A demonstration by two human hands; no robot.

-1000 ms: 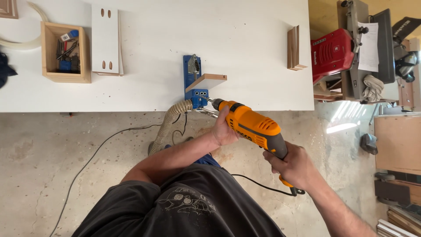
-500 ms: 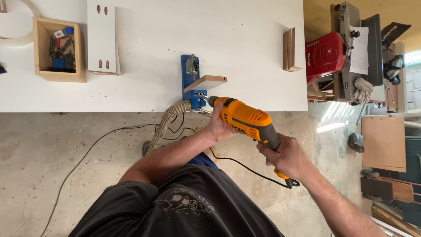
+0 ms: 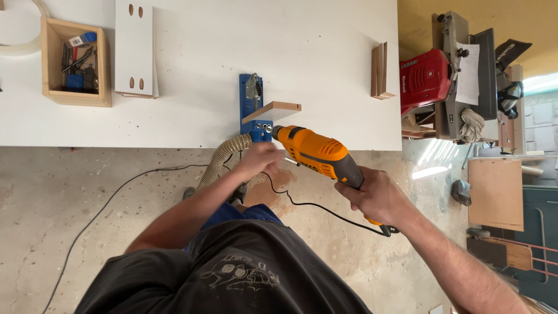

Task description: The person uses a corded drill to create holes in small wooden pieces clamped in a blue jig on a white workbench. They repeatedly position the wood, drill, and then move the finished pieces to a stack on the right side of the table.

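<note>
My right hand (image 3: 376, 197) grips the handle of an orange corded drill (image 3: 317, 152). Its chuck points at the front of a blue pocket-hole jig (image 3: 252, 104) at the white workbench's (image 3: 325, 35) near edge. A small wooden board (image 3: 274, 110) is clamped in the jig. My left hand (image 3: 260, 157) is off the drill. It is blurred, just below the jig and beside the ribbed dust hose (image 3: 222, 159). Whether it touches or holds anything there is unclear.
On the bench are a wooden box of tools (image 3: 75, 61), a white panel with pocket holes (image 3: 135, 49) and upright wood pieces (image 3: 379, 71). A red machine (image 3: 427, 78) stands to the right. The drill's cord (image 3: 317, 204) trails over the concrete floor. A plywood sheet (image 3: 495, 195) lies at the right.
My left hand has let go of the drill's front and moved left toward the jig and hose. The drill has shifted slightly up and left in my right hand.
</note>
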